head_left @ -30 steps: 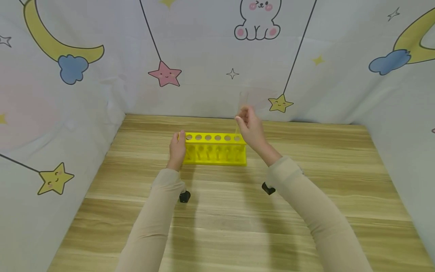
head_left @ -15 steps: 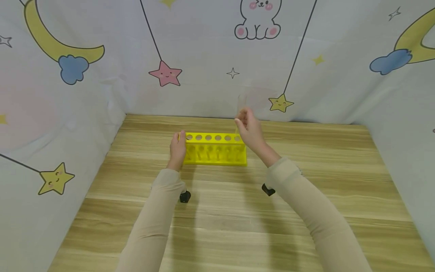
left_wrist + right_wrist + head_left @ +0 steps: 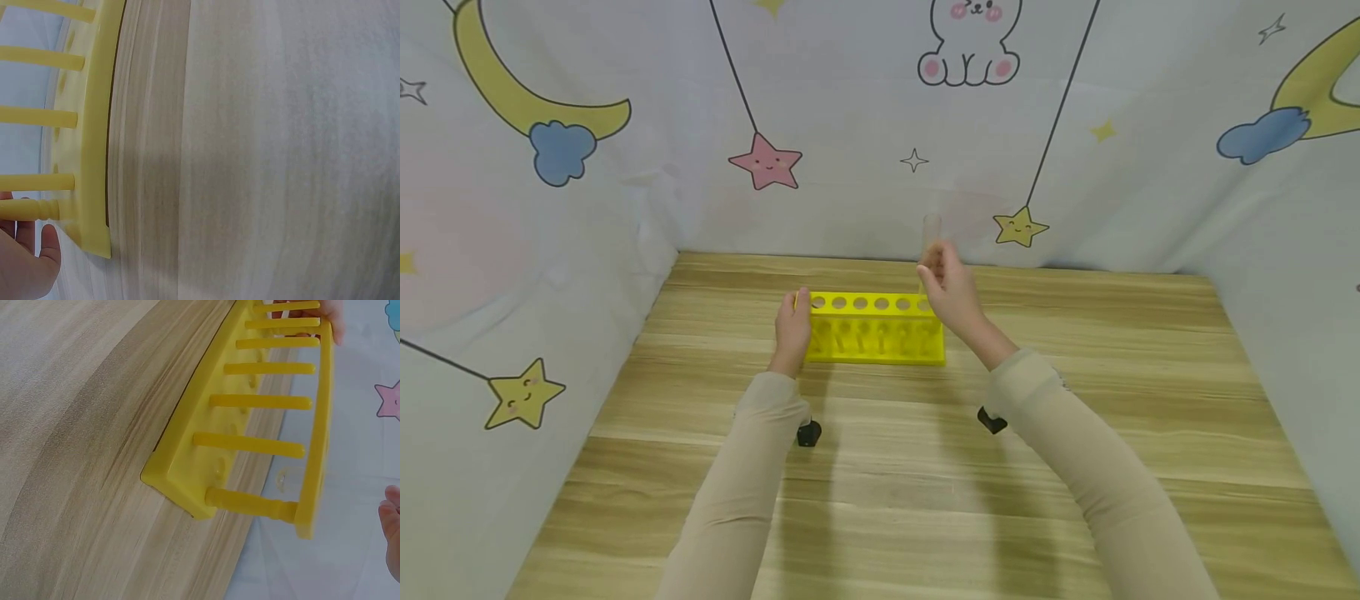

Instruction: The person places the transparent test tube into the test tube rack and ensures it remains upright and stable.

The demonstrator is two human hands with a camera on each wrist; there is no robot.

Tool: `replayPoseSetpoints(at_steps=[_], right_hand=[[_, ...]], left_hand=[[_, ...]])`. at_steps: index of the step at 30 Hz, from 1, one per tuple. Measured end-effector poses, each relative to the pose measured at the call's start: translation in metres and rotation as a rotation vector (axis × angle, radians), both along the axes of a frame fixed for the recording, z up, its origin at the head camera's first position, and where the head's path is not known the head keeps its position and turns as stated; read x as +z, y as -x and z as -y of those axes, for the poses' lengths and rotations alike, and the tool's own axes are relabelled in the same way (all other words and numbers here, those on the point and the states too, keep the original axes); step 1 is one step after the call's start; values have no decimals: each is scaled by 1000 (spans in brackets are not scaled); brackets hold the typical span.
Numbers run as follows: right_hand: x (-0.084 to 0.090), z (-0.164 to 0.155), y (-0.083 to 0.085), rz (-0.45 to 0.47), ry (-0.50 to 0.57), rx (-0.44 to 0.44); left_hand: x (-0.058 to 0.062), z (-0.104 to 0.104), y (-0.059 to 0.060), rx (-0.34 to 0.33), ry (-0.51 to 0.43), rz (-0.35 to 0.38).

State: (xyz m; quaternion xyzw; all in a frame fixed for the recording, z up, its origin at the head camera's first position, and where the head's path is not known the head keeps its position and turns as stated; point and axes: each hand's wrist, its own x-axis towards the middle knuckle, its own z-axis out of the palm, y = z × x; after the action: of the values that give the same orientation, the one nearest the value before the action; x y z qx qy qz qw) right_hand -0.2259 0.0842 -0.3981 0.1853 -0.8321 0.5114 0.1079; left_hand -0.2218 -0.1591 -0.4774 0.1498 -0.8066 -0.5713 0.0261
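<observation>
A yellow test tube rack [image 3: 872,313] stands on the table, its top plate pierced by a row of round holes. At its left end, my left hand [image 3: 792,333] grips the rack; in the left wrist view fingers curl about the end post [image 3: 28,210]. Over the rightmost hole, my right hand [image 3: 955,287] pinches a clear test tube [image 3: 932,227], whose upper part rises above the fingers. The right wrist view shows the tube's rounded lower end [image 3: 281,480] below the top plate, above the rack's base [image 3: 187,462]. Only fingertips of the right hand appear there.
The wood-grain table [image 3: 887,483] ends at a white cloth backdrop [image 3: 850,208] printed with stars and moons, close behind the rack. Cloth also hangs along both sides. Small black devices [image 3: 808,433] sit under the wrists.
My right hand has sunk slightly with the test tube, so the tube's top is lower than before. The left hand and the rack have stayed in place.
</observation>
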Motion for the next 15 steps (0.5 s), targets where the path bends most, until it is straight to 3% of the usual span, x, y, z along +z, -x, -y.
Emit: replayPoseSetpoints(at_steps=[15], right_hand=[[-5,0,0,-8,-27,-1]], left_hand=[[-1,1,0,-1,1,10]])
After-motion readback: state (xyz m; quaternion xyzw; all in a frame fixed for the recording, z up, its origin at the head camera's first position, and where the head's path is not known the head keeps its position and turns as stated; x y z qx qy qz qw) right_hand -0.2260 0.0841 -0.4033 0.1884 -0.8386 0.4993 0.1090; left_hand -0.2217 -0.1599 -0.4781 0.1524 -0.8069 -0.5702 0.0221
